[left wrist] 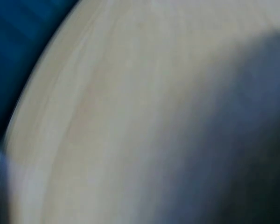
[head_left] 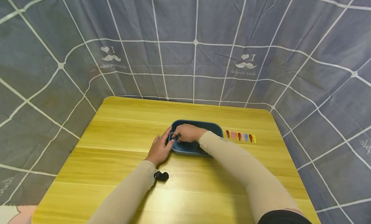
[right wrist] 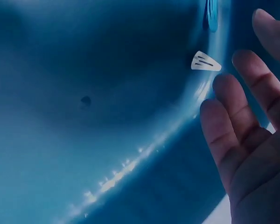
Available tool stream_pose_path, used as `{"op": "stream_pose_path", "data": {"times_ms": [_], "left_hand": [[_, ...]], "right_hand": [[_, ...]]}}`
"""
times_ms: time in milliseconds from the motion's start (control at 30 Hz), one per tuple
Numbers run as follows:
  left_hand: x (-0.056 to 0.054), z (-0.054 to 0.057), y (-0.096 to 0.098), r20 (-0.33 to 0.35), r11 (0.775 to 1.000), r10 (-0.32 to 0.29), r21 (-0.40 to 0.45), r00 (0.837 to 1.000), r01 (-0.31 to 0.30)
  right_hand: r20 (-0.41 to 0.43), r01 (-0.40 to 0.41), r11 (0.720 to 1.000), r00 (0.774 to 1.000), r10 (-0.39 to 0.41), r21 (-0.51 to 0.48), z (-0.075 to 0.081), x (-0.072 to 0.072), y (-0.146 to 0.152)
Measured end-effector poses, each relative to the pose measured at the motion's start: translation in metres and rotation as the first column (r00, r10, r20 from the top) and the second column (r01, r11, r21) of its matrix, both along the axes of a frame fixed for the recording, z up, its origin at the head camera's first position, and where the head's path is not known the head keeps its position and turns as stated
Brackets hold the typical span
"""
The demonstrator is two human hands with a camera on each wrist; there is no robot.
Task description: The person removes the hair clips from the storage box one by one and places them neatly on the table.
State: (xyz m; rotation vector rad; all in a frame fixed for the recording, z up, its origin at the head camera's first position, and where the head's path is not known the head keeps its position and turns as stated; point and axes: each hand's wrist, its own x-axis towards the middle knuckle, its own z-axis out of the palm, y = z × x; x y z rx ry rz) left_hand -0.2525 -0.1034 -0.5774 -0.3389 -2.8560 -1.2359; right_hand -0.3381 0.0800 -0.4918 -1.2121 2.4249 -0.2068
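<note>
A dark blue tray [head_left: 195,152] with raised walls sits on the table. My left hand [head_left: 158,150] rests against its left rim, fingers extended and thumb at the edge. My right hand [head_left: 189,133] reaches down inside the tray's left end. From the right wrist, the fingers [right wrist: 224,126] look slightly bent, with nothing visible between them. Close to those fingertips lie a white hair clip [right wrist: 205,61] and a blue hair clip [right wrist: 212,15], by the tray wall. The left wrist view is blurred and shows mostly tabletop, with part of the tray [left wrist: 23,42] in the corner.
Right of the tray, several snap hair clips [head_left: 239,136] in red, pink, orange, blue and yellow lie in a row. A black object [head_left: 161,176] is at the left wrist. Grey curtains [head_left: 179,56] with white lines surround the wood-grain table [head_left: 116,127].
</note>
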Motion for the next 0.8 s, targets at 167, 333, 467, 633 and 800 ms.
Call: {"op": "stream_pose_path", "data": {"times_ms": [167, 333, 467, 633, 800], "left_hand": [[0.001, -0.002, 0.001, 0.001, 1.0, 0.012, 0.005, 1.0, -0.012], [0.001, -0.002, 0.002, -0.003, 1.0, 0.02, 0.005, 1.0, -0.02], [0.001, -0.002, 0.002, -0.004, 1.0, 0.021, 0.005, 1.0, -0.021], [0.002, -0.002, 0.002, -0.003, 1.0, 0.022, 0.004, 1.0, -0.022], [0.0, -0.001, 0.002, -0.014, 1.0, 0.024, -0.001, 1.0, -0.024]], "right_hand": [[0.037, -0.002, 1.0, 0.999, 0.001, 0.018, -0.005, -0.002, -0.006], [0.02, -0.015, 1.0, 1.0, 0.014, 0.011, -0.014, -0.002, -0.006], [0.009, -0.022, 1.0, 1.0, 0.022, -0.004, -0.019, -0.001, -0.006], [-0.012, -0.023, 1.0, 1.0, 0.023, -0.006, -0.021, 0.0, -0.006], [-0.03, -0.023, 1.0, 0.999, 0.022, -0.016, -0.02, 0.001, -0.007]]}}
